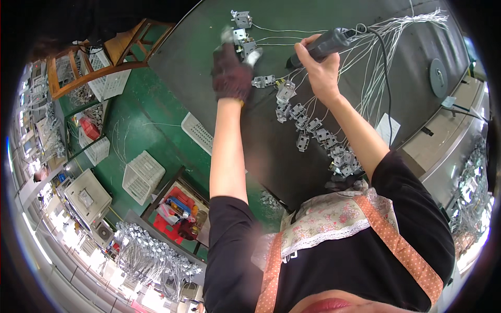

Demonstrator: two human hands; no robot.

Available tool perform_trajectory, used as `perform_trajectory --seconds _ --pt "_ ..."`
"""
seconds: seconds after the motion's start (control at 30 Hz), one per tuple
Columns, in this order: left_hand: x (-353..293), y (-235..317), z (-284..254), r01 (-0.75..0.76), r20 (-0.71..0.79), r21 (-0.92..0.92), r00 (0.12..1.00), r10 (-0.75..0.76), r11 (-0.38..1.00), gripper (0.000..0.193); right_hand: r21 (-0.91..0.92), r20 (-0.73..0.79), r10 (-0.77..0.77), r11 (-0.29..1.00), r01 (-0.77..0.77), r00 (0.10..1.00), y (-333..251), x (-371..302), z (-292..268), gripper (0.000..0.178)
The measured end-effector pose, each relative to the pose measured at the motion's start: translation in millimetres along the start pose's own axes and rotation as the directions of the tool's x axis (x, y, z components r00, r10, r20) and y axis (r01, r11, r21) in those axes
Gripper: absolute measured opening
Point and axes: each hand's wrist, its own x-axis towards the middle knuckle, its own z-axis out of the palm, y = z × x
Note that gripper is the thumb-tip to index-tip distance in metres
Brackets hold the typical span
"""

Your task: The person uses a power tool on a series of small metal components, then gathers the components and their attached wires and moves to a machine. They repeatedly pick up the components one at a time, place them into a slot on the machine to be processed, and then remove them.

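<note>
My left hand (232, 75), in a dark maroon glove with pale fingertips, is closed around a small silver metal housing (244, 45) with a white wire. Finger and thumb lie on either side of it, and the finger is slightly blurred. My bare right hand (322, 70) grips a black electric screwdriver (324, 47), its narrow end tilted down to the left, apart from that housing. Another housing (242, 20) lies just beyond my left hand. Several more wired housings (314, 124) run in a line across the dark table (282, 161) toward my body.
White wires (376, 62) fan out to a bundle at the far right. A black cord (387, 78) loops from the screwdriver. A grey disc (438, 78) lies at the table's right. Left of the table are a wooden chair (78, 78), a white basket (143, 177) and a red tray (175, 208).
</note>
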Motion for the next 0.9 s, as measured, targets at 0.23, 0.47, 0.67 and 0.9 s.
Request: perform_trajectory --seconds 0.23,0.47,0.67,0.9 --pt "-13.1 7.2 25.9 0.054 0.057 -0.023 0.997 -0.052 0.998 0.044 0.034 0.027 0.054 0.998 -0.055 0.998 -7.9 0.1 -7.6 0.013" --pt "-53.9 -3.7 31.7 0.074 0.007 -0.096 0.997 -0.074 0.993 0.039 0.148 0.096 -0.089 0.986 0.074 0.991 -35.9 0.9 12.8 0.013" --pt "-52.9 3.2 27.0 0.127 0.103 -0.094 0.988 -0.118 0.987 0.040 0.100 0.269 -0.058 0.994 0.032 0.961 -26.6 4.0 28.1 0.021" --pt "-53.9 -7.9 32.4 0.084 0.029 -0.129 0.996 -0.081 0.988 0.039 -0.028 0.267 -0.065 0.997 0.075 0.962 -34.1 4.9 32.7 0.017"
